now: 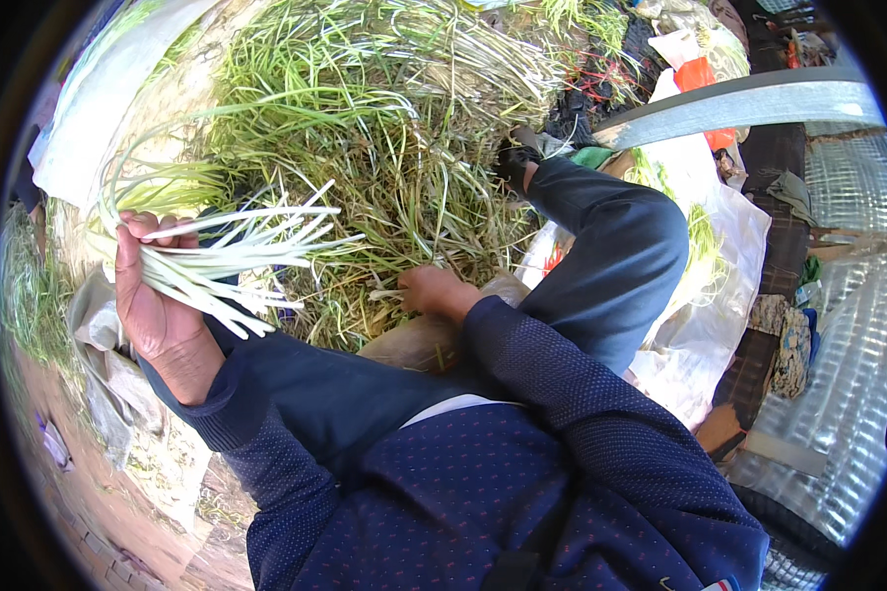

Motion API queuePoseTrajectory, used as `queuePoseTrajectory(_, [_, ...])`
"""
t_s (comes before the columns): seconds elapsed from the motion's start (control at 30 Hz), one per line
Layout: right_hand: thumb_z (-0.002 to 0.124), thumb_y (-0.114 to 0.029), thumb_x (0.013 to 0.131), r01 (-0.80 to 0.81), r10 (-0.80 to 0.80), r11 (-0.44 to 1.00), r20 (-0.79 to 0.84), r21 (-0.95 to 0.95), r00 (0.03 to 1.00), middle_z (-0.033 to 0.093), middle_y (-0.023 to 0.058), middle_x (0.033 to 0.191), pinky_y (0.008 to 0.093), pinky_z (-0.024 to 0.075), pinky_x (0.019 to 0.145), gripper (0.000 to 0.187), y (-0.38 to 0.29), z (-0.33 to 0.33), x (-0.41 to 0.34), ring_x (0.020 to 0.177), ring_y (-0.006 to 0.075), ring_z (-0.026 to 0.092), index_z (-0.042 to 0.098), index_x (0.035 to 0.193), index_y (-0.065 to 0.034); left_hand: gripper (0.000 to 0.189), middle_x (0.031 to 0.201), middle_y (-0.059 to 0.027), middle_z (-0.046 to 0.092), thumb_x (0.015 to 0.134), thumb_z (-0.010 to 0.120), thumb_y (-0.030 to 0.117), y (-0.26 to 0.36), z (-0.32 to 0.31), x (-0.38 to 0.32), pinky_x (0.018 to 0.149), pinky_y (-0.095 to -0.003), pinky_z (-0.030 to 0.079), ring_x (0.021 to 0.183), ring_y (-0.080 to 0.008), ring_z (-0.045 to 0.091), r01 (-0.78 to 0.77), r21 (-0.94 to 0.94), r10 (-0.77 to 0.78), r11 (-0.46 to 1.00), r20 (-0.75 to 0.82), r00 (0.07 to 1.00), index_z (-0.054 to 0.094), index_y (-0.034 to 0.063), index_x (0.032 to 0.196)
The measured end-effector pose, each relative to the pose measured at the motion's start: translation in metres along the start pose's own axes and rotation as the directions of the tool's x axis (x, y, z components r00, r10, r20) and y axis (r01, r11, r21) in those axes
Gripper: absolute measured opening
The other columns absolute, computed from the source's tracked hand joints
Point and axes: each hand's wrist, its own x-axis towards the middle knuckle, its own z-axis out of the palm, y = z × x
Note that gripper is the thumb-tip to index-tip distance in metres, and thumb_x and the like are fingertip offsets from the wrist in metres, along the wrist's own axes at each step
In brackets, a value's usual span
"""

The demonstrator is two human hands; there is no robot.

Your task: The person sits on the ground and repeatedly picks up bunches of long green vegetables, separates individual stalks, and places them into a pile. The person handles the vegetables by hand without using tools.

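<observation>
My left hand (164, 299) is raised at the left, closed around a bunch of long-leaved stalks (236, 251), probably garlic chives. Their white ends fan out to the right, and the green leaves bend up and away behind the hand. Low between my legs, my right hand (434, 292) has its fingers curled, with a pale scrap of stalk (386, 294) at the fingertips. It hovers just over or touches a heap of loose and withered leaves (384, 192); which one I cannot tell.
A pile of pale stalks (488, 59) lies at the far side. Translucent plastic sheeting (695, 354) spreads beside my bent right leg (621, 244). A curved metal bar (739, 103) crosses the upper right. Grey cloth (100, 325) lies at the left.
</observation>
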Motion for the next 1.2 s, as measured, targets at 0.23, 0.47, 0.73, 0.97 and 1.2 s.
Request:
queuePoseTrajectory(0.23, [0.069, -0.008, 0.088, 0.546, -0.147, 0.797, -0.793, 0.259, 0.591, 0.072, 0.0156, 0.103, 0.0373, 0.0558, 0.086, 0.023, -0.008, -0.104, -0.005, 0.089, 0.0287, 0.071, 0.071, 0.111, -0.0055, 0.026, 0.086, -0.0007, 0.055, 0.106, 0.053, 0.028, -0.035, 0.007, -0.003, 0.083, -0.0389, 0.052, 0.08, -0.017, 0.056, 0.04, -0.015, -0.041, 0.999, -0.084, 0.996, 0.053, 0.0109, 0.125])
queuePoseTrajectory(0.47, [0.062, -0.027, 0.095, 0.095, 0.2, 0.942, -0.765, 0.323, 0.612, 0.067, 0.0173, 0.08, 0.0458, 0.0496, 0.07, 0.025, 0.057, -0.135, 0.01, 0.073, 0.0347, 0.064, 0.069, 0.093, -0.0035, 0.034, 0.067, 0.0053, 0.05, 0.1, 0.064, 0.03, -0.105, -0.003, 0.005, 0.052, -0.0256, 0.044, 0.054, -0.0081, 0.047, 0.354, -0.182, -0.383, 0.917, -0.158, 0.91, 0.058, 0.0074, 0.125])
queuePoseTrajectory(0.73, [0.06, -0.017, 0.099, 0.302, 0.187, 0.178, -0.334, 0.936, 0.924, 0.061, 0.0026, 0.067, 0.0264, 0.0408, 0.048, 0.016, 0.006, -0.097, -0.001, 0.052, 0.0104, 0.054, 0.064, 0.091, -0.0042, 0.021, 0.064, 0.0004, 0.056, 0.086, 0.079, 0.017, -0.178, -0.007, -0.002, 0.044, -0.0299, 0.043, 0.047, -0.0124, 0.049, 0.614, 0.083, -0.513, 0.785, -0.469, 0.719, 0.07, 0.0055, 0.101])
queuePoseTrajectory(0.97, [0.063, -0.007, 0.094, 0.335, -0.051, 0.209, -0.331, 0.919, 0.942, 0.063, -0.0011, 0.077, 0.0237, 0.0478, 0.056, 0.003, -0.051, -0.083, -0.025, 0.06, 0.0081, 0.058, 0.064, 0.096, -0.0054, 0.022, 0.073, -0.0052, 0.066, 0.087, 0.078, 0.021, -0.188, -0.014, -0.005, 0.04, -0.0291, 0.045, 0.045, -0.0123, 0.054, 0.626, 0.393, -0.408, 0.673, -0.508, 0.758, 0.071, 0.0018, 0.097])
queuePoseTrajectory(1.2, [0.058, -0.001, 0.092, 0.315, -0.047, 0.451, -0.331, 0.835, 0.943, 0.061, -0.0021, 0.076, 0.0249, 0.0524, 0.061, 0.006, -0.05, -0.062, -0.012, 0.065, 0.0072, 0.059, 0.061, 0.093, -0.0052, 0.02, 0.067, -0.0056, 0.065, 0.082, 0.08, 0.015, -0.188, -0.015, -0.009, 0.038, -0.027, 0.043, 0.043, -0.0117, 0.055, 0.577, 0.532, -0.341, 0.62, -0.479, 0.809, 0.071, -0.0017, 0.089])
